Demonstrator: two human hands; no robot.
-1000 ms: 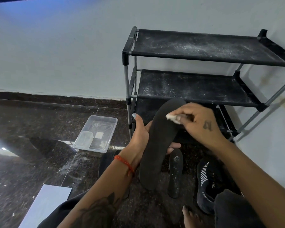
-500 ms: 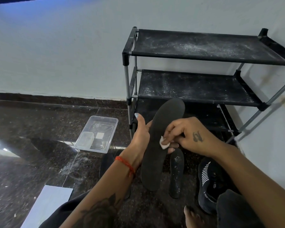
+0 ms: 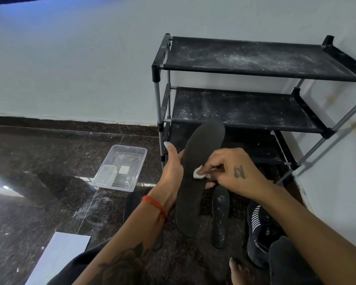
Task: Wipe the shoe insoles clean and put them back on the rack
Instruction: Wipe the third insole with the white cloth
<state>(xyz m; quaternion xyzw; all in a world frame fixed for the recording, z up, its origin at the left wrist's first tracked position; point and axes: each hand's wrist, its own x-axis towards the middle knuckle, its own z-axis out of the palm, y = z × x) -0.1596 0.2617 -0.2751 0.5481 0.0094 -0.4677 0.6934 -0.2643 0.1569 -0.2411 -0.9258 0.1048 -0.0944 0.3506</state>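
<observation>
Head view: rack edge just beyond the hands, open floor leftward; left hand grips insole, right hand pinches white wipe against it.

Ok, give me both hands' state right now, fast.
Left hand: grips the black insole from behind, holding it upright.
Right hand: pinches a small white wipe, pressing it on the insole's face.
</observation>
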